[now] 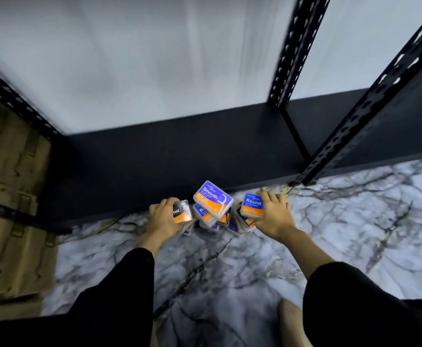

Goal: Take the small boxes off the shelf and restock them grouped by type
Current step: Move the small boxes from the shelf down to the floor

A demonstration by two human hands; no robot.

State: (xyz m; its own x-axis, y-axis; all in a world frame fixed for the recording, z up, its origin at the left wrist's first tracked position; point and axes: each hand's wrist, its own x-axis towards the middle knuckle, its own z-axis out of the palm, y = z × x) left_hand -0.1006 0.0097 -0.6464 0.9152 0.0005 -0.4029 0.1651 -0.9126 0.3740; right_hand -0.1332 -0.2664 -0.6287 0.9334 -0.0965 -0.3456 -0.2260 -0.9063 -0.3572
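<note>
Black and bare, the shelf board (180, 151) suggests unloading is done: I see my left hand (163, 217) gripping a charcoal-labelled box (182, 211) and my right hand (276, 212) holding a "Round" box (253, 206), the box heap (215, 211) between them just before that board, sorting and restocking still ahead.

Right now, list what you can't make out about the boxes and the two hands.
- Box count: the pile overlaps itself between both hands, head view.
- Left hand grip: its box label is half covered.
- Right hand: fingertips blurred, contact with the Round box unclear.
- Lower boxes' types: hidden beneath the Smooth box.
</note>
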